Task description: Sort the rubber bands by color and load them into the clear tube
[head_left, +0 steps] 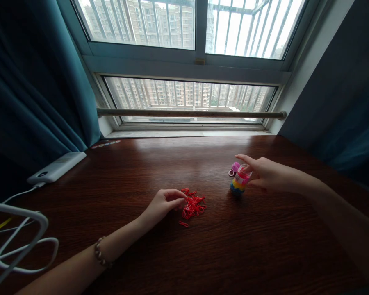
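My left hand [167, 200] reaches to a loose pile of small red rubber bands [194, 207], thumb and forefinger pinched together at the pile's left edge. One red band lies apart, just in front of the pile. To the right stands a small clear jar [239, 183] with layers of blue, yellow and red inside. My right hand [258, 172] is at the jar's right side, its forefinger stretched out past the top and its thumb apart, near the jar wall. Behind the jar rests a pink-purple piece with a ring [234, 168], perhaps its lid.
On the left of the brown wooden table [147, 164] lies a white power bank [57, 167] with a cable plugged in. White cables [24, 246] loop at the lower left. Blue curtains [43, 82] hang at the left, and a barred window is behind.
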`<move>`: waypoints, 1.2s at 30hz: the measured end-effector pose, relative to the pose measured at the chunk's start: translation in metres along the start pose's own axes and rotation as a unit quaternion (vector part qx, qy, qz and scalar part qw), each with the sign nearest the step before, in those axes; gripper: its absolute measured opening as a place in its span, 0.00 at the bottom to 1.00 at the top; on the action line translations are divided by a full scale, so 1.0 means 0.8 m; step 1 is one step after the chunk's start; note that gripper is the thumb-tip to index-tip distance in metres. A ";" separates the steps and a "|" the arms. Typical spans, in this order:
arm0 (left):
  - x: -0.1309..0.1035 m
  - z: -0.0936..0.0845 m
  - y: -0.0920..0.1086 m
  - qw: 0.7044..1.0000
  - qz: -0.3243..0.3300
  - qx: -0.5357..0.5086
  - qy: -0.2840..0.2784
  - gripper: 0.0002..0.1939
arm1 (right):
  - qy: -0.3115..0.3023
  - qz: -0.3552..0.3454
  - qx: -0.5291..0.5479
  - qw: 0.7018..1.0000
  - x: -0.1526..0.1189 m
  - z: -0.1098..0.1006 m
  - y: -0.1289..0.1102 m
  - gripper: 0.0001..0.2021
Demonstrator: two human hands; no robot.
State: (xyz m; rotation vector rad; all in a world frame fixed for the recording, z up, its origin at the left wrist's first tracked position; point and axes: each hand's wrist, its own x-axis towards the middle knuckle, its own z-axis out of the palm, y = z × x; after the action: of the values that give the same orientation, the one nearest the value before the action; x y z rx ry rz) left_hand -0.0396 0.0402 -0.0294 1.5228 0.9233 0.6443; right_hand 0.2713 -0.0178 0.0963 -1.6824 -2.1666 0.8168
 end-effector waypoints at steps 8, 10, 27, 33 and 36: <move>0.000 0.000 0.001 1.000 0.004 0.001 0.000 0.12 | -0.057 0.032 -0.042 0.997 0.023 0.008 0.006 0.35; 0.000 0.000 0.000 1.000 0.003 0.000 0.002 0.12 | -0.057 0.030 -0.031 0.997 0.023 0.009 0.007 0.33; 0.001 -0.001 -0.002 1.000 0.001 0.005 -0.002 0.12 | 0.060 -0.071 -0.024 0.995 -0.002 -0.007 0.005 0.23; 0.001 -0.002 -0.004 1.000 0.006 -0.001 0.005 0.12 | 0.099 -0.070 -0.047 0.992 -0.011 -0.015 -0.002 0.19; 0.000 -0.003 -0.001 0.999 0.014 0.019 0.023 0.12 | 0.200 -0.066 -0.016 0.977 -0.019 -0.005 -0.022 0.13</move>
State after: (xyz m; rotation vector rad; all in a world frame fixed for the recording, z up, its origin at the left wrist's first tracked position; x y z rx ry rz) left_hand -0.0416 0.0410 -0.0299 1.5621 0.9550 0.6884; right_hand 0.2637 -0.0342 0.1118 -1.5372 -1.9886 0.3687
